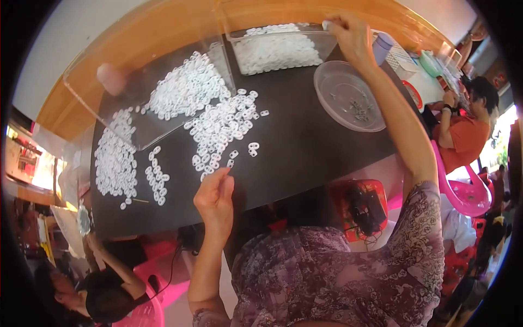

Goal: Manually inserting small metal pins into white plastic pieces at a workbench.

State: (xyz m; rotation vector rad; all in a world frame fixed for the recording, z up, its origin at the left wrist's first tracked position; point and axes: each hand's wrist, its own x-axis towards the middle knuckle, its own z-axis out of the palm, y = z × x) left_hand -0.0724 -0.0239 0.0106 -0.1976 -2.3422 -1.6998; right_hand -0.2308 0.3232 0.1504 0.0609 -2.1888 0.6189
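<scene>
My left hand (216,197) is closed in a pinch above the dark table, near its front edge. At its fingertips is a small white plastic piece (230,163), an oval with two holes. Just beyond lies a loose pile of the same white pieces (220,128). My right hand (351,35) is raised at the back right, thumb and fingers pinched on a white piece (326,25). It hangs by the right end of a clear plastic bin (327,46) that holds many white pieces. Below my right forearm sits a round clear tub (332,111) with small metal-looking bits in it.
A second clear bin (117,143) stands at the left, with piles of white pieces (115,163) around it. A lavender bottle (382,48) stands behind my right arm. A red stool (376,188) is below the table. People sit at right (463,122) and lower left (111,294).
</scene>
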